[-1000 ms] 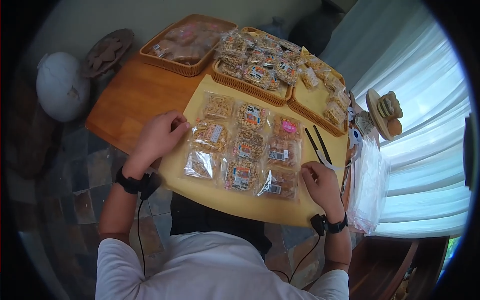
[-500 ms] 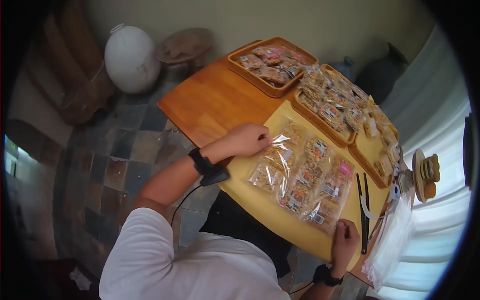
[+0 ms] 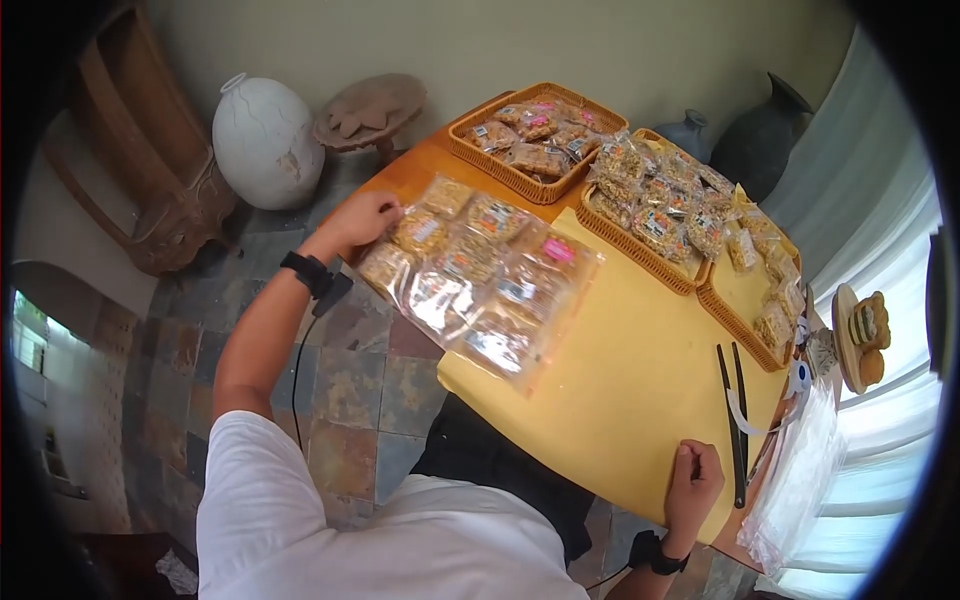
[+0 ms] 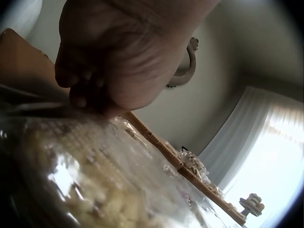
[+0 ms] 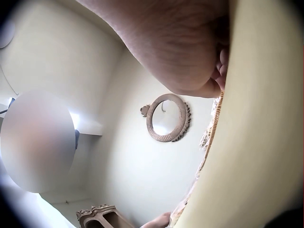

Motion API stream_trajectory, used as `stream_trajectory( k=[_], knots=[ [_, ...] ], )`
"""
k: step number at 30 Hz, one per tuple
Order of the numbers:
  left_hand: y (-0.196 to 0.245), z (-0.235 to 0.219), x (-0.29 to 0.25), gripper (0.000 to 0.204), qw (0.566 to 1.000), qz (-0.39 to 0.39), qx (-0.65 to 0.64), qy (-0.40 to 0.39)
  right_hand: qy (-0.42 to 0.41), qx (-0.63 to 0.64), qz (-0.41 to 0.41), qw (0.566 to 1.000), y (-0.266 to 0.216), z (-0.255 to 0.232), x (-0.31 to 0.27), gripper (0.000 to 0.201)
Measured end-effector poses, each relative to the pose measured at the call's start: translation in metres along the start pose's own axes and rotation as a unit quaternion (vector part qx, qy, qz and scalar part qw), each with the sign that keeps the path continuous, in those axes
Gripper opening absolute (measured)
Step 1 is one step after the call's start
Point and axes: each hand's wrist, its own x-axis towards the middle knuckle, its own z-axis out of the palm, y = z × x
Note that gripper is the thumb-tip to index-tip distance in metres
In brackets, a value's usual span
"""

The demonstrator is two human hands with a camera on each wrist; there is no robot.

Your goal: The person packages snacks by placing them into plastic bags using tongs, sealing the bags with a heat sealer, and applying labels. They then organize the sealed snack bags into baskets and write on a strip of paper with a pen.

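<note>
With curled fingers, my left hand (image 3: 365,222) pinches the left edge of a large clear plastic bag (image 3: 572,300). Rows of flat, nutty snack pieces (image 3: 420,231) with printed labels show through the film, one bearing a pink label. The bag lies slanted across the left part of the table, its near left side reaching over the table edge. In the left wrist view the film shines close below the fingers. My right hand (image 3: 694,487) rests loosely curled on the yellow mat (image 3: 620,400) near the front right edge, holding nothing.
Wicker trays of wrapped snacks stand along the back: one at the left (image 3: 520,185), one in the middle (image 3: 640,232), one at the right (image 3: 735,318). A black tong-like tool (image 3: 738,440) lies right, beside clear plastic bags (image 3: 800,490). A white vase (image 3: 265,145) stands beyond the table.
The left hand has pulled the filled bag leftward from the mat's middle towards the table's left edge, turning it somewhat. My right hand stays near the front right. The head view has swung left.
</note>
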Motion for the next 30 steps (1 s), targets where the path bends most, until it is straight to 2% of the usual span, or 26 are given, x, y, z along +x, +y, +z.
stream_trajectory(
  k=[2, 6, 9, 13, 15, 17, 19, 22, 24, 25, 27, 28, 29, 30],
  knots=[
    [-0.039, -0.014, 0.012, 0.022, 0.998, -0.059, 0.020, 0.017, -0.010, -0.001, 0.010, 1.000, -0.003, 0.001, 0.000, 0.012],
    [-0.077, -0.029, 0.027, 0.026, 0.995, -0.077, -0.036, 0.060, 0.001, -0.007, 0.003, 1.000, 0.000, 0.002, -0.001, 0.012],
    [-0.100, -0.034, 0.039, 0.027, 0.995, -0.063, -0.005, 0.073, 0.008, -0.009, -0.007, 1.000, 0.002, 0.003, -0.001, 0.011],
    [-0.084, -0.036, 0.029, 0.028, 0.991, -0.099, 0.043, 0.084, 0.007, -0.005, -0.012, 1.000, -0.003, 0.002, -0.001, 0.011],
    [-0.043, -0.027, -0.002, 0.035, 0.973, 0.017, 0.086, 0.215, 0.010, -0.004, -0.003, 1.000, -0.003, 0.002, -0.002, 0.011],
    [-0.016, -0.022, -0.031, 0.050, 0.981, 0.078, 0.078, 0.162, 0.014, 0.000, 0.011, 1.000, -0.004, 0.003, -0.003, 0.010],
    [0.012, -0.013, -0.057, 0.060, 0.976, 0.140, 0.123, 0.111, 0.028, -0.018, -0.021, 0.999, -0.006, 0.004, 0.000, 0.008],
    [0.038, 0.002, -0.072, 0.063, 0.973, 0.147, 0.165, 0.061, 0.042, -0.008, -0.026, 0.999, -0.004, 0.008, 0.001, 0.004],
    [0.031, 0.015, -0.068, 0.063, 0.974, 0.123, 0.189, 0.027, 0.058, -0.049, -0.099, 0.992, -0.002, 0.003, 0.003, 0.004],
    [0.034, 0.019, -0.067, 0.062, 0.978, 0.120, 0.165, 0.039, 0.039, -0.046, -0.072, 0.996, -0.006, -0.003, 0.001, 0.004],
    [0.015, 0.025, -0.060, 0.064, 0.974, 0.148, 0.167, 0.035, 0.030, -0.038, -0.083, 0.995, -0.004, -0.011, -0.004, 0.009],
    [0.011, 0.027, -0.056, 0.065, 0.972, 0.111, 0.204, 0.024, 0.023, -0.036, -0.086, 0.995, -0.003, -0.015, -0.008, 0.009],
    [0.006, 0.027, -0.050, 0.066, 0.972, 0.130, 0.196, 0.020, 0.065, -0.048, -0.053, 0.995, 0.001, -0.019, -0.014, 0.009],
    [-0.001, 0.031, -0.045, 0.064, 0.969, 0.149, 0.194, 0.022, 0.072, -0.038, -0.073, 0.994, 0.004, -0.019, -0.018, 0.009]
  ],
)
